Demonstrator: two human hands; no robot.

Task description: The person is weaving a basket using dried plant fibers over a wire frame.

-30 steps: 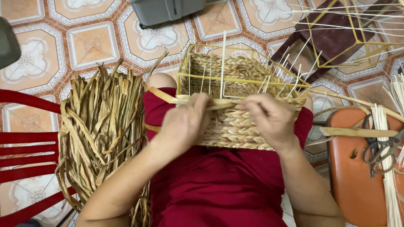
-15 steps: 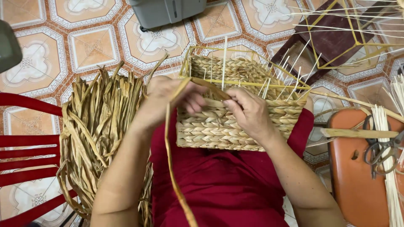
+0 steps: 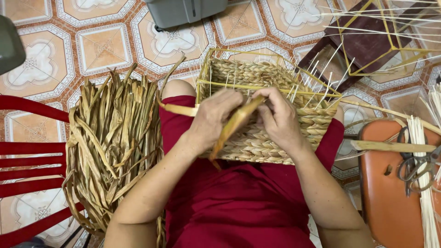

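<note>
A half-woven straw basket [image 3: 271, 142] with thin upright stakes and a yellow wire frame rests on my lap, over red clothing. My left hand [image 3: 215, 115] pinches a flat tan reed strand [image 3: 232, 128] at the basket's near rim; the strand hangs down over the woven wall. My right hand [image 3: 279, 118] grips the same strand right beside it, fingers curled against the rim. Another strand end [image 3: 177, 109] sticks out to the left across my knee.
A big bundle of dried reed leaves [image 3: 112, 151] lies on a red chair [image 3: 27, 158] at my left. An orange stool [image 3: 390, 193] at the right carries scissors [image 3: 415, 165] and pale sticks [image 3: 425, 183]. A dark wooden stool [image 3: 363, 43] with a yellow wire frame stands behind.
Both hands rose from the basket's front wall to its rim. The long strand that hung over my lap half a second ago is now pulled short between the hands.
</note>
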